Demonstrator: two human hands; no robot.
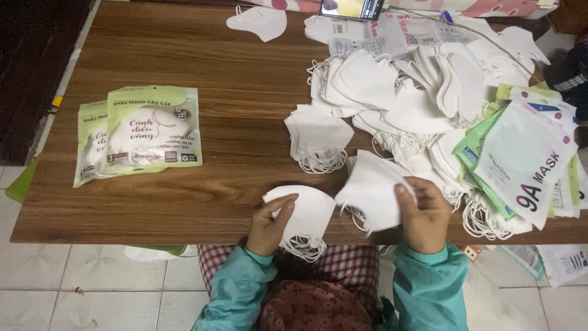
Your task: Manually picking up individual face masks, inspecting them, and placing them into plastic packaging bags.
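Hands in teal sleeves work at the near edge of a brown wood-grain table [184, 202]. The left hand [268, 225] closes its fingers on a small stack of folded white fabric face masks [306, 211], thumb on top, ear loops hanging off the table edge. The right hand [425, 214] pinches a single folded white face mask [373, 193], lifted just above the tabletop, beside the stack. Behind it lies a big loose heap of white masks [398, 92]. Two sealed green-and-white mask packets [147, 132] rest well apart at the left; empty printed pouches [527, 159] lie at the right.
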